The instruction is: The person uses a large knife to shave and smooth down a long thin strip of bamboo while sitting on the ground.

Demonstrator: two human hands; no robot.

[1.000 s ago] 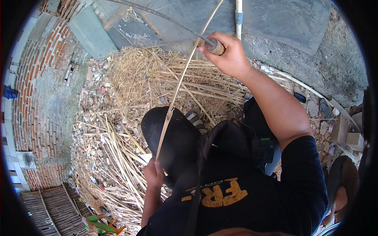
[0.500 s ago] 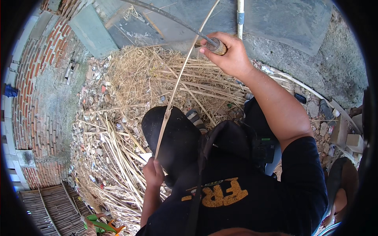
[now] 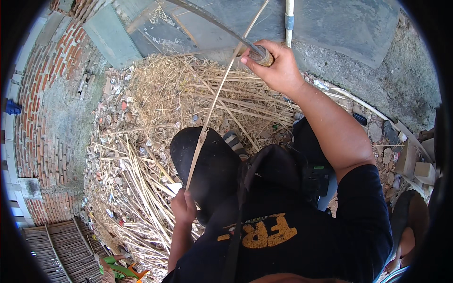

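Observation:
My right hand point(image 3: 281, 70) is wrapped round the wooden handle point(image 3: 265, 57) of a long curved knife, its thumb on the near side. From the handle the dark blade point(image 3: 207, 17) reaches up and left out of view. My left hand point(image 3: 183, 207) pinches the lower end of a long, thin bamboo strip point(image 3: 214, 101) beside my left knee. The strip slants up over the dark-clad knee point(image 3: 214, 162), with a knot partway along, and crosses the blade close to the handle. Whether strip and blade touch there, I cannot tell.
Dry shavings point(image 3: 160, 89) and several loose strips point(image 3: 144, 181) cover the rubble ground. A brick wall point(image 3: 47, 137) stands left; grey panels point(image 3: 339, 23) and a white pipe point(image 3: 289, 19) are ahead. At lower left, part of another person in green point(image 3: 120, 271) shows beside a slatted bamboo panel point(image 3: 56, 252).
The strip's upper end has swung slightly right. The blade has shifted a little right with it, while my left hand stays nearly in place.

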